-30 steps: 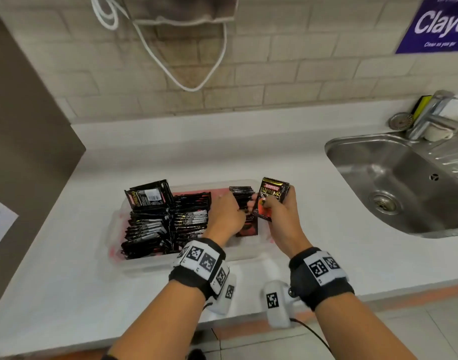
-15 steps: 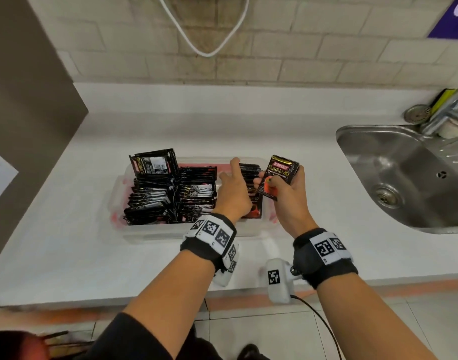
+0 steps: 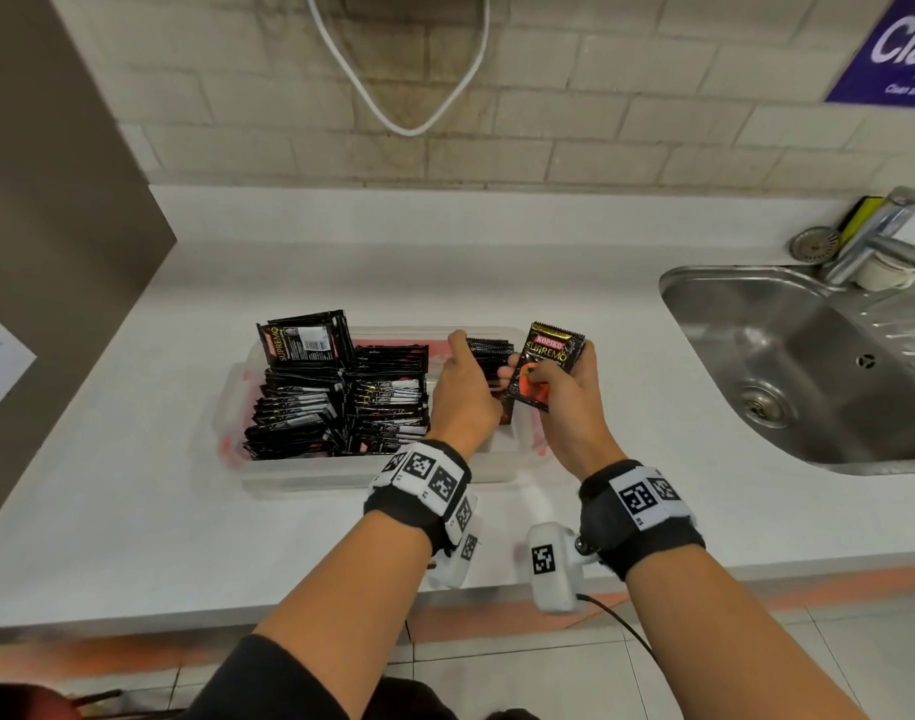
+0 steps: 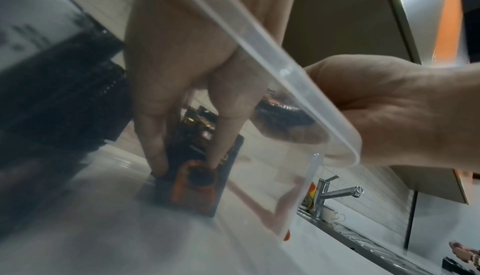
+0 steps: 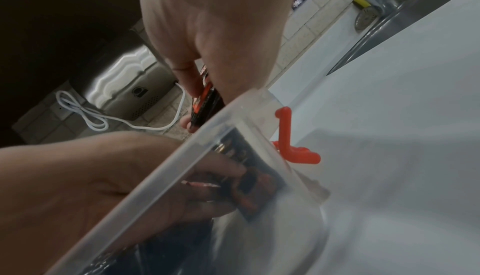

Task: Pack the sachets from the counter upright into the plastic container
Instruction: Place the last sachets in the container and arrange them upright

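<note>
A clear plastic container [image 3: 372, 480] with red clips sits on the white counter [image 3: 133, 511]. Black sachets [image 3: 341, 407] stand packed in rows in its left and middle parts. My left hand [image 3: 466, 387] reaches into the right end. Its straight fingers [image 4: 226, 135] press the front of a short upright row of sachets [image 4: 197, 185], and its thumb sticks up beside that row. My right hand [image 3: 554, 376] pinches one Kopiko sachet [image 3: 551, 348] just above the container's right end, close to the left hand. That held sachet [image 5: 205, 103] shows edge-on above the container's rim [image 5: 182, 156].
A steel sink [image 3: 694, 283] with a tap [image 3: 881, 241] lies to the right. A grey panel [image 3: 55, 226] bounds the counter on the left. A white cable [image 3: 408, 96] hangs on the brick wall behind. A red clip [image 5: 285, 135] sticks out of the container's right end.
The left hand has gone from curled over the short row to straight fingers with the thumb raised. The right hand has kept the sachet beside it. The head view has tilted.
</note>
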The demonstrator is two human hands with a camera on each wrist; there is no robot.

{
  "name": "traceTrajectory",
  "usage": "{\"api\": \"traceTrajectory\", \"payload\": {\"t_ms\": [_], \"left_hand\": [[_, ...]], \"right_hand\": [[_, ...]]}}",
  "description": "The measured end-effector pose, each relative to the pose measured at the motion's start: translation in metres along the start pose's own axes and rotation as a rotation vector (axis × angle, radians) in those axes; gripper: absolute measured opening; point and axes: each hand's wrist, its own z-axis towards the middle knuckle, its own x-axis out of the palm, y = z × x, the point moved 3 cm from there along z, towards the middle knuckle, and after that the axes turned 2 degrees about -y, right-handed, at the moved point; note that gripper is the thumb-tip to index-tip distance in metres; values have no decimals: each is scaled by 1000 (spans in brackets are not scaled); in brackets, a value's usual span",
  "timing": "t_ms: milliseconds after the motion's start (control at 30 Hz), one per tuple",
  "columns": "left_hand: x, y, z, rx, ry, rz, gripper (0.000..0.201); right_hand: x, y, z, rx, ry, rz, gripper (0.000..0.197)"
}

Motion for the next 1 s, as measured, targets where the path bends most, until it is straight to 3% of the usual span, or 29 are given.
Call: {"api": "traceTrajectory", "payload": {"t_ms": [267, 533, 600, 733, 900, 1000], "left_hand": [[-2, 0, -1, -1, 17, -19, 83], [-14, -5, 0, -1, 165, -27, 108], [-25, -9, 2, 56, 140, -27, 94], [-45, -20, 8, 181, 28, -198, 47], [-35, -24, 4, 167, 42, -379, 24], [-31, -20, 1, 128, -24, -473, 10]], "right_hand": [[1, 3, -3, -33, 9, -144, 38], [-1, 2, -3, -24, 13, -133, 40], [-1, 2, -3, -44, 23, -140, 41], [0, 5, -4, -103, 28, -198, 43], [5, 6, -6, -109, 65, -251, 50], [6, 5, -7, -121, 75, -262, 53]]}}
